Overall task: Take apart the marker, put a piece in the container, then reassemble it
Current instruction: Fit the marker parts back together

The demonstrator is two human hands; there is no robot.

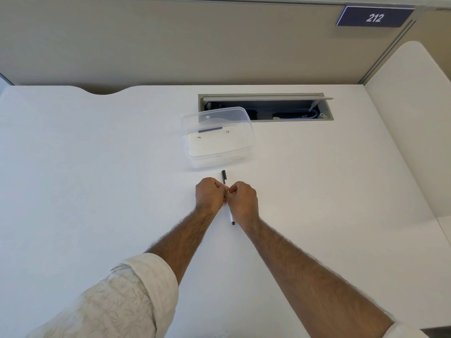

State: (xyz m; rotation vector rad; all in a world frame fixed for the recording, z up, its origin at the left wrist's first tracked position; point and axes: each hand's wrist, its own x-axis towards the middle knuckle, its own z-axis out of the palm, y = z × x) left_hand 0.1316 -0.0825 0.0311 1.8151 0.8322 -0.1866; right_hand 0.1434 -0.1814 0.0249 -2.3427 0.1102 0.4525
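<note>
Frame centre: left hand and right hand both curled tight around marker; empty container just above.

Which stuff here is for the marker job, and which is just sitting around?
For the job:
- marker, held in both hands
- left hand
- right hand
- clear container, open, beyond the hands

Just sitting around:
- cable hatch in the desk, lid up
- sign reading 212
</note>
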